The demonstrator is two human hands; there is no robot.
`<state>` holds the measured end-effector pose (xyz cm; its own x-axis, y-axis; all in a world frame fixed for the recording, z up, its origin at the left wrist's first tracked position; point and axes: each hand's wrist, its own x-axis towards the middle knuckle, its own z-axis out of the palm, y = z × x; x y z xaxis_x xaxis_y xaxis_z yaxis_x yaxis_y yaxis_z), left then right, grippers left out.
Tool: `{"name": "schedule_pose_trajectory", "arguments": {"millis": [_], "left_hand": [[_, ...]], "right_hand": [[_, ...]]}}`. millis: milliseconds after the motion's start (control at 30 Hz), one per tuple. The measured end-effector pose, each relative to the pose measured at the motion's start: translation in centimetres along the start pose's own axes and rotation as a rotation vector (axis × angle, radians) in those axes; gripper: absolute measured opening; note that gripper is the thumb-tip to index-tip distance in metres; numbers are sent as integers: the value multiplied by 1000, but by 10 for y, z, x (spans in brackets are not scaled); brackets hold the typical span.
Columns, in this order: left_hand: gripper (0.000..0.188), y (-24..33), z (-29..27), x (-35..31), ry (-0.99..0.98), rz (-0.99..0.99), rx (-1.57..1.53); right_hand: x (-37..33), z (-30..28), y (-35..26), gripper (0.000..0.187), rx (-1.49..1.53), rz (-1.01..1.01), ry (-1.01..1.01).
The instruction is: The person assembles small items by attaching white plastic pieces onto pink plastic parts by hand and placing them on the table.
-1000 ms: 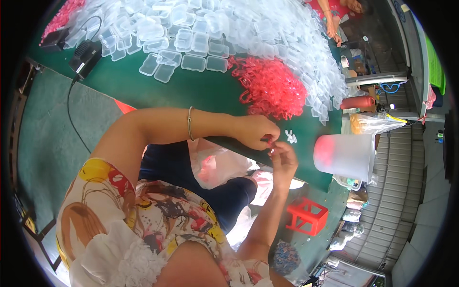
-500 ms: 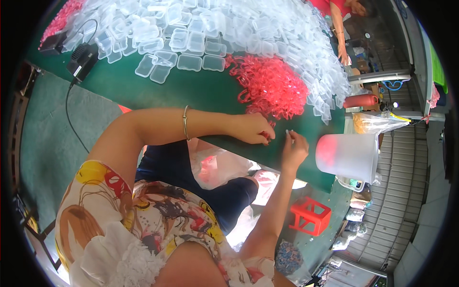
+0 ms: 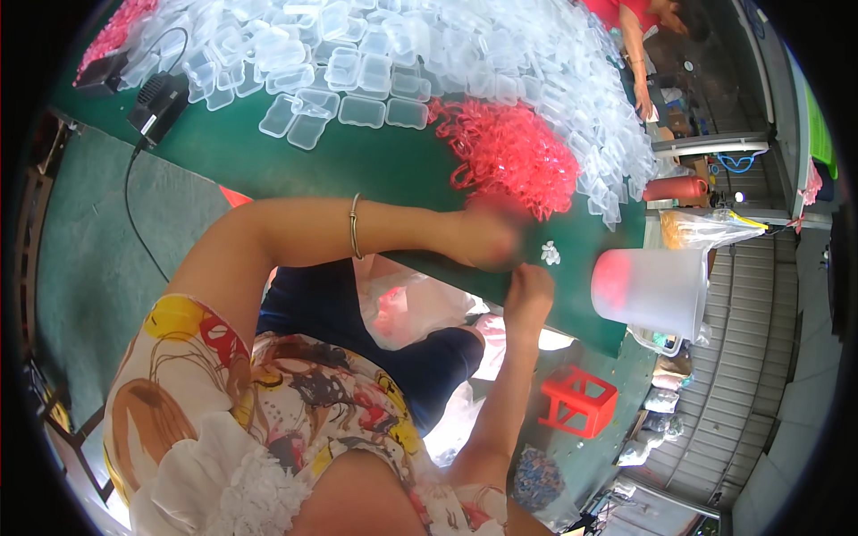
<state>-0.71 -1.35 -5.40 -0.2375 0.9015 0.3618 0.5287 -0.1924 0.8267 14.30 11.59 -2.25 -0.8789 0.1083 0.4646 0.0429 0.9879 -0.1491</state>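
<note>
My left hand point(image 3: 490, 237) is at the near side of a heap of glossy red plastic loops point(image 3: 514, 161). A blur covers it, so neither its fingers nor anything in them can be made out. Close by on its right, my right hand point(image 3: 530, 293) has its fingertips pinched together at the table's near edge. Whatever they hold is too small or hidden to name. Just beyond the right hand, a little cluster of small white pieces point(image 3: 550, 253) lies on the green tabletop point(image 3: 357, 170).
Clear plastic cases point(image 3: 362, 112) are heaped across the far table. A translucent bucket point(image 3: 651, 290) with something pink inside stands at the right. A black adapter point(image 3: 158, 107) with a cord lies at left. A red stool point(image 3: 579, 402) is on the floor. Another person's hand point(image 3: 643, 100) shows far right.
My right hand has drawn back left and nearer, away from the small white pieces, which are now uncovered. My left hand has shifted slightly right and become blurred.
</note>
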Motion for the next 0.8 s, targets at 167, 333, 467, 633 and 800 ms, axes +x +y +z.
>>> {"name": "schedule_pose_trajectory", "arguments": {"millis": [167,333,467,633,800], "left_hand": [[13,-6,4,-1,42,45,-48],[13,-7,5,-1,45,75,-27],[14,-4,3,-1,18,47,-29],[16,-6,3,-1,-17,42,0],[12,-4,3,0,37,77,-30]], "right_hand": [[-1,-7,-9,8,211,180,-41],[6,-4,-23,10,426,425,6],[6,9,-22,8,415,354,71],[11,9,-16,7,341,237,63],[13,7,-8,9,374,260,-116]]}}
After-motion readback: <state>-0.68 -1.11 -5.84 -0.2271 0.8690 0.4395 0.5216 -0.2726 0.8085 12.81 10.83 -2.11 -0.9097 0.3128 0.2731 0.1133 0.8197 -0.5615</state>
